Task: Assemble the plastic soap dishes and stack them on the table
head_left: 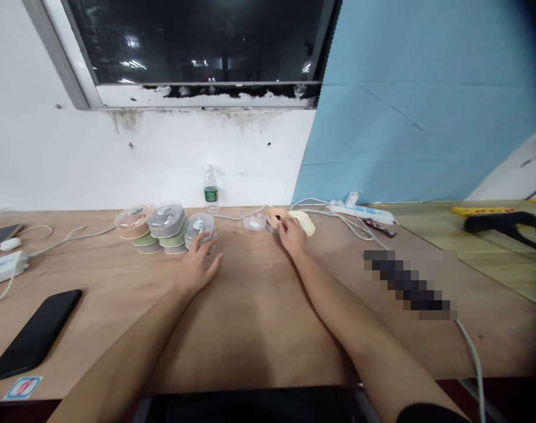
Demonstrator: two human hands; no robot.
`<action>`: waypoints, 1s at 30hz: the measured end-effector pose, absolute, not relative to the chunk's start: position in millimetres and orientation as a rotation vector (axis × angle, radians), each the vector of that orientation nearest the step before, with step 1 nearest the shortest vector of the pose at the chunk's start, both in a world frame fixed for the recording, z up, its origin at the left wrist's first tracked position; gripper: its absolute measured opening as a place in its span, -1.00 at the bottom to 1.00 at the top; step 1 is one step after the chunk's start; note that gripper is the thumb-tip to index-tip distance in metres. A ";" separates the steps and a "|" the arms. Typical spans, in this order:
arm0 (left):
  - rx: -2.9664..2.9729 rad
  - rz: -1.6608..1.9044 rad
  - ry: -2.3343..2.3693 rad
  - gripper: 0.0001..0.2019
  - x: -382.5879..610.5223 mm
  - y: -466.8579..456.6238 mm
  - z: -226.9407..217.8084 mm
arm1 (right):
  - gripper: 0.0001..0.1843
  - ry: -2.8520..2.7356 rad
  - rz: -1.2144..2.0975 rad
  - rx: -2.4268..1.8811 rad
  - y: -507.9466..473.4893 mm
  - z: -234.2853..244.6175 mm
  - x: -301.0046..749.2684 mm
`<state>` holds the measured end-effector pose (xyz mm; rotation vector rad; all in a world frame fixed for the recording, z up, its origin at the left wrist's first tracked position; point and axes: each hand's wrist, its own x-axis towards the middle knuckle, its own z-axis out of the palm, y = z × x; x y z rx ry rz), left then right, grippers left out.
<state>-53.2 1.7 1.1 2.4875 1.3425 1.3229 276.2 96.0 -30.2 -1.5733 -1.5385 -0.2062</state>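
Observation:
My left hand (200,264) lies flat on the wooden table (250,317), fingers spread, its fingertips touching a clear round container (200,228) at the right end of a stack of several similar lidded containers (156,228). My right hand (291,234) reaches further back, fingers curled in a pinch on a small dark thing at an open peach-coloured container (273,220). Beside it lie a clear lid (254,222) and a pale yellow puff (304,221).
A water bottle (211,189) stands at the wall. A white power strip (362,212) with cables lies back right; another power strip (3,267) and a phone (2,235) sit far left. A black phone (36,332) lies front left. A blue sheet (426,100) hangs right.

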 end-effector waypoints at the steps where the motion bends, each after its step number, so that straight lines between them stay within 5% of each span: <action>1: 2.459 1.356 1.408 -0.61 -55.6 3.4 1.8 | -0.69 -1.544 -0.190 -1.582 98.2 -32.2 278.9; 7: 2.375 1.260 1.747 -0.45 -65.7 11.6 7.1 | -0.68 -1.584 -0.196 -1.492 105.6 -37.8 278.9; 30: 2.145 1.089 2.040 -0.33 -61.5 12.9 5.9 | -0.60 -1.657 -0.209 -1.444 102.6 -36.5 278.2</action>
